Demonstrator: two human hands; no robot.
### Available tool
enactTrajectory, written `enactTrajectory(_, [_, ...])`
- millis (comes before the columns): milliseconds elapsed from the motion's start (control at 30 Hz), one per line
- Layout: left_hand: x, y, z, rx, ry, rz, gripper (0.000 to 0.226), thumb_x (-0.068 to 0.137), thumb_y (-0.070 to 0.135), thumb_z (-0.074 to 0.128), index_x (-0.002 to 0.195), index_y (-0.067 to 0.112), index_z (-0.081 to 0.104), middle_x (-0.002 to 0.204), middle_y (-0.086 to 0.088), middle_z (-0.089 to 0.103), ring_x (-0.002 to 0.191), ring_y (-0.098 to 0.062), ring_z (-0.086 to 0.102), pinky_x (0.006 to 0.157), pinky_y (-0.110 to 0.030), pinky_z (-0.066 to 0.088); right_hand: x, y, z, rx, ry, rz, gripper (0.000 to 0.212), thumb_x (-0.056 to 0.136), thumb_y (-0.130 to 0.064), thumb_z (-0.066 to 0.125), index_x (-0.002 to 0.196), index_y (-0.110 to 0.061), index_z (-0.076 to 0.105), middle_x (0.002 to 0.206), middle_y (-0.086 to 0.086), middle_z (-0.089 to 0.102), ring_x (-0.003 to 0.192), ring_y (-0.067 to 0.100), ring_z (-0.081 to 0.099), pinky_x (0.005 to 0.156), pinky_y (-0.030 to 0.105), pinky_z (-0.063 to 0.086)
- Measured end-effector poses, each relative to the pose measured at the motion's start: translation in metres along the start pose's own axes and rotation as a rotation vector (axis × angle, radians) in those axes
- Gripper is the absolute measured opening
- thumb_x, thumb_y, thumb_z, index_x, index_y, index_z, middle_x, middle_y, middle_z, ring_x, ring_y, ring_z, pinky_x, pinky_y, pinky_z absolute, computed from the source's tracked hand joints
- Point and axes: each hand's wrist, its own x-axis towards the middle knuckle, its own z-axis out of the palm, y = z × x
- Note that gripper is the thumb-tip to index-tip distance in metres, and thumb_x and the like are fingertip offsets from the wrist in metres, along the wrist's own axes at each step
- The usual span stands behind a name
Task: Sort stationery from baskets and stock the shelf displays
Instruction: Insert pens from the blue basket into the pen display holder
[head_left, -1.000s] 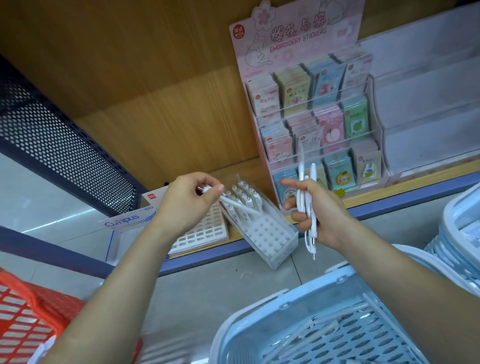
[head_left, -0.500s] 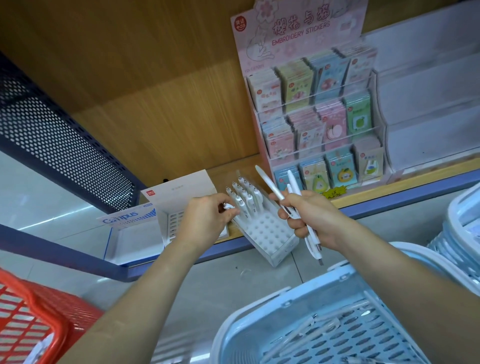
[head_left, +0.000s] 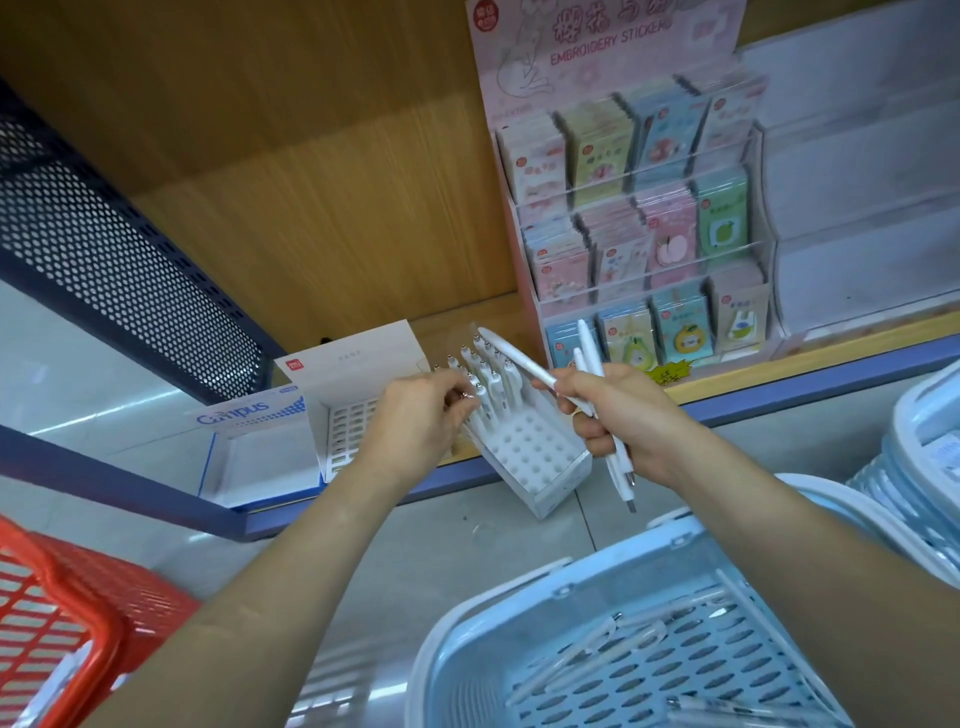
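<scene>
A tilted white pen holder (head_left: 535, 457) with rows of holes stands at the shelf's front edge, and several white pens (head_left: 493, 374) stand in its back rows. My left hand (head_left: 415, 423) is at the holder's left side; its fingertips pinch the top of a pen in the nearest filled row. To the right of the holder, my right hand (head_left: 621, 415) grips three white pens (head_left: 621, 467), fanned out, one slanting up-left over the holder. Below it is a light blue basket (head_left: 498, 618) with several more white pens (head_left: 597, 654) on its bottom.
A pink embroidery-sticker display (head_left: 628, 208) rises behind my right hand. A white grid box (head_left: 343, 415) and a blue Campus box (head_left: 249, 447) sit left of the holder. A red basket (head_left: 67, 618) is at lower left, stacked pale baskets (head_left: 924, 457) at right.
My left hand has set its pen into the holder and stays at the pen tops. My right hand has tilted, fanning its pens out toward the holder.
</scene>
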Motion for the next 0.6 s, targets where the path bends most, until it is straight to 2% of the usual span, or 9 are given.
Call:
enactTrajectory(100, [0.0, -0.001, 0.004, 0.058, 0.032, 0.028, 0.011, 0.085, 0.027, 0.072, 0.093, 0.02, 0.075, 0.087, 0.005, 0.068, 0.083, -0.014, 0.059, 0.075, -0.026, 0.045, 0.0, 0.002, -0.001, 0.008, 0.006, -0.049, 0.016, 0.093, -0.007, 0.06, 0.108, -0.01, 0.066, 0.07, 0.003, 0.054, 0.046, 0.01, 0.032, 0.039, 0.019, 0.025])
enactTrajectory(200, [0.002, -0.003, 0.003, 0.085, 0.065, -0.01, 0.008, 0.084, 0.028, 0.073, 0.09, 0.023, 0.076, 0.082, 0.008, 0.056, 0.081, -0.013, 0.053, 0.069, -0.024, 0.037, 0.001, 0.003, -0.002, 0.017, 0.035, -0.087, 0.01, 0.089, -0.005, 0.067, 0.097, -0.01, 0.068, 0.072, 0.008, 0.06, 0.041, 0.008, 0.034, 0.038, 0.018, 0.026])
enactTrajectory(333, [0.003, 0.0, -0.001, 0.092, 0.011, -0.077, 0.011, 0.085, 0.031, 0.072, 0.096, 0.027, 0.072, 0.079, 0.009, 0.049, 0.072, -0.009, 0.046, 0.062, -0.024, 0.032, 0.002, 0.003, -0.003, 0.044, 0.055, -0.098, 0.011, 0.083, -0.002, 0.073, 0.09, -0.009, 0.067, 0.07, 0.01, 0.055, 0.039, 0.007, 0.034, 0.037, 0.017, 0.027])
enactTrajectory(400, [0.004, 0.004, -0.007, -0.101, 0.088, -0.18, 0.016, 0.085, 0.03, 0.072, 0.099, 0.025, 0.066, 0.076, 0.007, 0.054, 0.067, -0.008, 0.049, 0.059, -0.024, 0.035, 0.001, 0.001, -0.004, 0.059, 0.056, -0.104, 0.014, 0.082, 0.002, 0.072, 0.09, -0.009, 0.067, 0.064, 0.007, 0.048, 0.04, 0.006, 0.033, 0.037, 0.017, 0.026])
enactTrajectory(467, [0.005, 0.011, -0.017, -0.423, 0.232, -0.292, 0.012, 0.085, 0.022, 0.071, 0.092, 0.022, 0.061, 0.072, 0.007, 0.056, 0.061, -0.006, 0.05, 0.06, -0.025, 0.04, -0.001, -0.001, -0.005, 0.094, 0.053, -0.109, 0.015, 0.082, 0.005, 0.071, 0.088, -0.008, 0.067, 0.059, 0.003, 0.045, 0.039, 0.006, 0.031, 0.037, 0.017, 0.025])
enactTrajectory(500, [0.004, 0.017, -0.022, -0.495, 0.297, -0.261, 0.012, 0.085, 0.017, 0.07, 0.087, 0.023, 0.06, 0.071, 0.008, 0.056, 0.061, -0.004, 0.049, 0.062, -0.025, 0.042, -0.002, -0.003, -0.005, 0.115, 0.05, -0.113, 0.015, 0.082, 0.005, 0.07, 0.087, -0.008, 0.067, 0.056, 0.002, 0.044, 0.039, 0.006, 0.031, 0.037, 0.017, 0.024])
enactTrajectory(533, [0.002, 0.026, -0.026, -0.461, 0.322, -0.162, 0.014, 0.085, 0.013, 0.069, 0.084, 0.024, 0.061, 0.073, 0.008, 0.057, 0.062, -0.001, 0.049, 0.063, -0.022, 0.043, -0.003, -0.004, -0.005, 0.133, 0.046, -0.118, 0.015, 0.081, 0.006, 0.07, 0.087, -0.009, 0.068, 0.055, 0.001, 0.044, 0.04, 0.006, 0.031, 0.037, 0.017, 0.024])
enactTrajectory(600, [0.0, 0.047, -0.032, -0.251, 0.236, 0.12, 0.01, 0.085, 0.014, 0.069, 0.088, 0.023, 0.067, 0.084, 0.01, 0.06, 0.07, 0.003, 0.05, 0.069, -0.016, 0.042, -0.005, -0.006, -0.005, 0.152, 0.026, -0.128, 0.016, 0.08, 0.006, 0.071, 0.085, -0.009, 0.068, 0.054, 0.0, 0.045, 0.041, 0.007, 0.031, 0.037, 0.017, 0.023])
